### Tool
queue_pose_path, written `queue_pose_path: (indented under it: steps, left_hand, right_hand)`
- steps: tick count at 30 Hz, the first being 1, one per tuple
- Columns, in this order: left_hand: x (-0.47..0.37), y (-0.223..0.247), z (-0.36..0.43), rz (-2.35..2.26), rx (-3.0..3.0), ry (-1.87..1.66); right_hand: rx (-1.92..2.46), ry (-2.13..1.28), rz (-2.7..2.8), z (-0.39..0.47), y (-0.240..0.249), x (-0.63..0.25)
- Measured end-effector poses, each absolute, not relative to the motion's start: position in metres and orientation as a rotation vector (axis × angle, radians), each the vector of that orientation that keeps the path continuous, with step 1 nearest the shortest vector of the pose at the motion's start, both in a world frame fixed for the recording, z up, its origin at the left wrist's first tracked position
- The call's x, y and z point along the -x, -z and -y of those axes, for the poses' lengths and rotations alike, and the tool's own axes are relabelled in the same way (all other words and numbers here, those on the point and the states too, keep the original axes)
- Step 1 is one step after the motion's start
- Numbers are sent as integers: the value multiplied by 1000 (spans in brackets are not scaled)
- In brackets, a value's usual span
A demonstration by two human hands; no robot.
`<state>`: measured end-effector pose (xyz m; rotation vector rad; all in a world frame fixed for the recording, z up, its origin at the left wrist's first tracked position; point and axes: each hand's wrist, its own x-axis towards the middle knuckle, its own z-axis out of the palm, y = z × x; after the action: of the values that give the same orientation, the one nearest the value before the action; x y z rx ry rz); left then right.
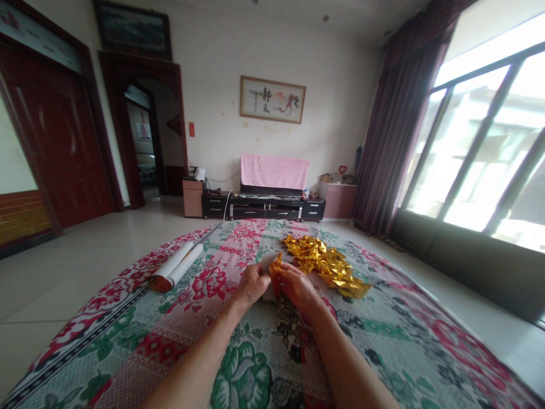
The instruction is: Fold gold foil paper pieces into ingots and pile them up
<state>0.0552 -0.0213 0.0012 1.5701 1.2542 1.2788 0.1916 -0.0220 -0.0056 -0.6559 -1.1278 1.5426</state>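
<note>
Both hands meet near the middle of the flowered cloth (208,346), gripping one piece of gold and white paper (276,275). My left hand (254,284) pinches the white side, while my right hand (297,286) has its fingers closed on the gold side. Just beyond and to the right of my right hand lies a pile of folded shiny gold paper pieces (326,264). A loosely rolled stack of paper (176,267), white outside with a gold-orange inner side, rests on the cloth at the left.
Across the tiled floor (93,250) stands a low black cabinet (266,210), with a pink cloth (275,170) draped over something on it. A curtain (394,119) and large windows are on the right. Dark red doors (59,136) are at the left.
</note>
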Motion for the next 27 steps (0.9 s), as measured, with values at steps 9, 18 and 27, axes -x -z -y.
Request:
queue_pose_path:
  steps: [9,18,27]
  left_hand:
    - [-54,-2,19,-1205,-1847,-1352]
    - [-50,0,20,-1193,-1764,-1295]
    - [-50,1,16,-1126,-1690,-1325]
  right_hand:
    - [619,-1586,1080,20,10,-193]
    - [657,-1578,1120,25,5,-195]
    - [587,-1587,1115,25,8,-194]
